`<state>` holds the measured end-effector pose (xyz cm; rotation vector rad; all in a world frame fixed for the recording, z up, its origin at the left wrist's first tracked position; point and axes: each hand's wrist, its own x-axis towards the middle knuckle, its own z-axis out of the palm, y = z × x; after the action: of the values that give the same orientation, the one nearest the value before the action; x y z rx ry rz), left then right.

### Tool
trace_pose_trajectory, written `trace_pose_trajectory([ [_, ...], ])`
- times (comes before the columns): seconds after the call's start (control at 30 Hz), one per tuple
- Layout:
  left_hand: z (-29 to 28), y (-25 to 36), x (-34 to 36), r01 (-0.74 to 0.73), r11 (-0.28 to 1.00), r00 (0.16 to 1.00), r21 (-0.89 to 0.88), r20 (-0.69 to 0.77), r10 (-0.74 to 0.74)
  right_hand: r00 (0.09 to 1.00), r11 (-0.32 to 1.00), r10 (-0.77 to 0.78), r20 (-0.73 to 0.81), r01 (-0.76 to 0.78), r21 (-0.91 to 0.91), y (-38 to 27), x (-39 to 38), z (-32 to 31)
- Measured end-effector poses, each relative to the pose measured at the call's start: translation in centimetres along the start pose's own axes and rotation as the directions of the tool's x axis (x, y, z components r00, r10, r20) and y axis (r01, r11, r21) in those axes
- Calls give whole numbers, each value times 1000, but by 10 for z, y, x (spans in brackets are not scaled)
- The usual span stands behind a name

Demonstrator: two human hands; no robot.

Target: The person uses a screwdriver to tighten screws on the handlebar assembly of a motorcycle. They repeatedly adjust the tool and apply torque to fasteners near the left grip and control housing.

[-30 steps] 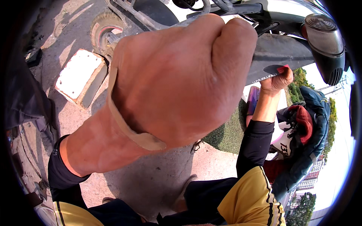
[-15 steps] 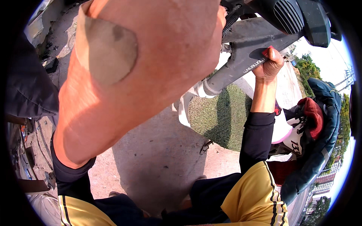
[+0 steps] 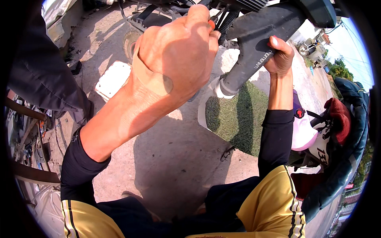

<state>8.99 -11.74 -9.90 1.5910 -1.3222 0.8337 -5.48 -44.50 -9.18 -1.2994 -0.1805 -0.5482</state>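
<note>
Ok, so looking at a grey tube (image 3: 248, 51) ahead, up toward the right of the view. Slants from top right down to a white collar (image 3: 224, 90) by the turf (image 3: 250, 123). Got its right edge clamped in the right hand (image 3: 281, 57), thumb over the face, no telling how far round the back with the fingers.

Got the left hand (image 3: 178, 53) on the other side of the tube, well apart from the right one, curled tight around an orange bit (image 3: 211, 25). Can only see a sliver of that past the fingers, so can't tell what kind of thing or which way along its length.

Seems to come down to the space just right of the left hand: filled with ribbed cables (image 3: 228, 24), right beside the tube. Much nearer for the left hand than the right. Touching or only close? Can't tell.

Compared with half a second ago: seeing far less of the view blocked by the left hand, now smaller and lower. Can now spot the orange bit, plus a white box (image 3: 113, 81) off to the left. Losing more of the black housing (image 3: 319, 14) at the top edge. Still holding the tube at much the same spot with the right.
</note>
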Motion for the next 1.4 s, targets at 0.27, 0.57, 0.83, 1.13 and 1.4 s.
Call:
trace_pose_trajectory([
  [0.27,6,-2,-6,96,989,995,-115,30,-93,995,1000,15,97,-15,-4,-4,-3,42],
  [0.57,-11,-23,15,510,736,860,-444,240,-451,999,1000,-2,54,3,-25,2,0,50],
  [0.83,8,-15,-2,855,149,497,-497,700,-514,998,974,-60,-5,57,-218,3,-3,51],
  [1.13,13,-28,-24,733,536,603,-419,764,-229,917,427,-292,-272,-130,-895,12,-44,90],
  [1.4,22,5,-54,427,867,708,-258,691,-144,989,87,-127,-78,-68,-994,8,-105,136],
])
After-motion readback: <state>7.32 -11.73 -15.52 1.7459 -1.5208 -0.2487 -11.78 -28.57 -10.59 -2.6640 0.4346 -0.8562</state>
